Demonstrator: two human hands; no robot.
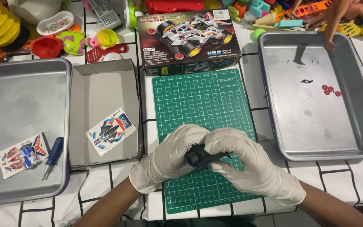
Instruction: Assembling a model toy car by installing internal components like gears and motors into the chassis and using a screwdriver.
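Observation:
Both my hands wear white gloves and meet over the near part of a green cutting mat [202, 101]. My left hand [171, 157] and my right hand [248, 162] are both closed around a small black toy car chassis [198, 157] with a black wheel showing at its left end. Most of the chassis is hidden by my fingers. The model car's printed box [188, 40] stands just beyond the mat.
A metal tray [5, 105] at left holds a sticker sheet [21, 154], a small battery and a blue screwdriver [53, 155]. A grey box lid [103, 84] holds another sticker sheet [111, 131]. The right metal tray [358, 105] holds small red parts [330, 89] and black bits. Toys crowd the far edge.

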